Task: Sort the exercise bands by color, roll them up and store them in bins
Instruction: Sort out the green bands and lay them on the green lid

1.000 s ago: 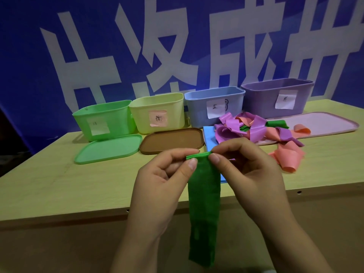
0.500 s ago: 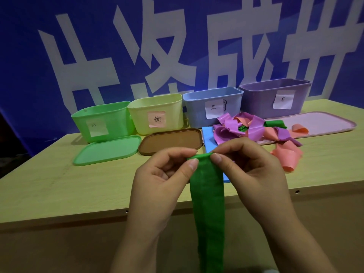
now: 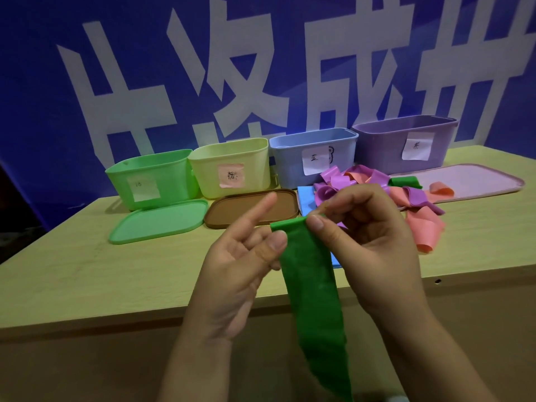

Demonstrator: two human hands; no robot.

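A long green exercise band (image 3: 310, 285) hangs from my hands in front of the table edge, with its top end folded over. My right hand (image 3: 368, 242) pinches the top right of the band between thumb and forefinger. My left hand (image 3: 232, 271) holds the band's left edge with its thumb, a finger behind it, and its forefinger stretched out straight. At the back stand a green bin (image 3: 150, 181), a yellow bin (image 3: 232, 166), a blue bin (image 3: 313, 152) and a purple bin (image 3: 406, 140), each labelled. A pile of purple, pink and green bands (image 3: 377, 181) lies before the blue and purple bins.
Four lids lie flat in front of the bins: green lid (image 3: 156, 221), brown lid (image 3: 240, 207), blue lid (image 3: 306, 198) partly under the pile, and pale pink lid (image 3: 470, 181). Loose pink bands (image 3: 426, 224) lie right of my hands. The wooden table (image 3: 87, 271) ends just below my hands.
My left forefinger has lifted off the band's top edge and straightened. The right hand still pinches the top, and the band's folded end has shifted slightly.
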